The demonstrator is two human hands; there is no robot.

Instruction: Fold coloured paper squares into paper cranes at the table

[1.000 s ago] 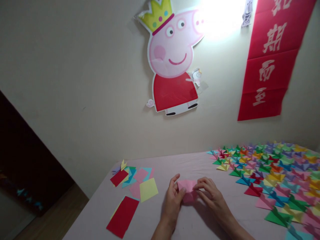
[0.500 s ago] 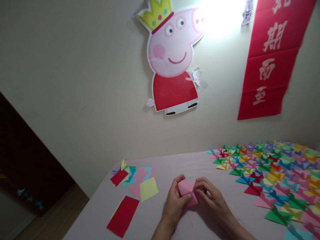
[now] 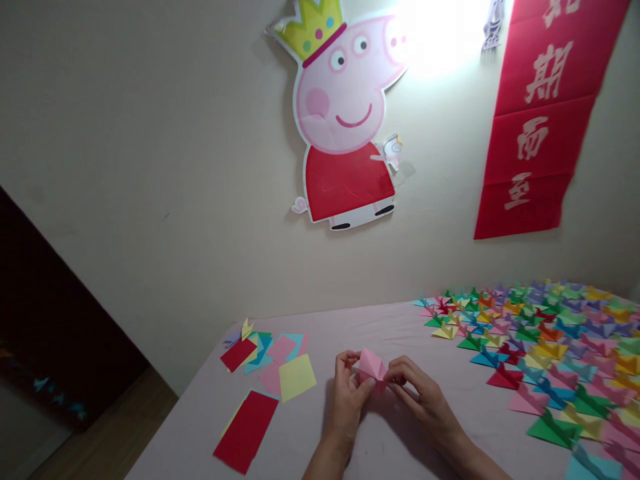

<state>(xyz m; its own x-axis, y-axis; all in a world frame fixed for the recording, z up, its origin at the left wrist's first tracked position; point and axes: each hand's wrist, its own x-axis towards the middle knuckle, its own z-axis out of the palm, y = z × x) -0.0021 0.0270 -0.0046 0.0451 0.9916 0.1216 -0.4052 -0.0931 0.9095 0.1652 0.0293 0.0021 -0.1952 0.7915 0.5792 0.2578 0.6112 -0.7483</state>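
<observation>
Between my two hands is a folded piece of pink origami paper (image 3: 372,364), raised just above the pale pink tablecloth. My left hand (image 3: 349,390) pinches its left side, thumb in front and fingers curled behind. The fingertips of my right hand (image 3: 416,389) are closed on its right edge. One flap points up; the lower part of the paper is partly hidden by my fingers and shadow.
Left on the table (image 3: 295,440) lie a red paper stack (image 3: 247,432), a yellow sheet (image 3: 298,378) and other coloured papers. Rows of folded paper cranes (image 3: 555,430) cover the right side. Behind stands a wall with a cartoon pig cutout (image 3: 350,180) and a red banner (image 3: 530,133).
The pink paper has been turned and folded up, so its wide, flatter face now shows as a narrower upright shape. My left fingers have curled and shifted slightly left.
</observation>
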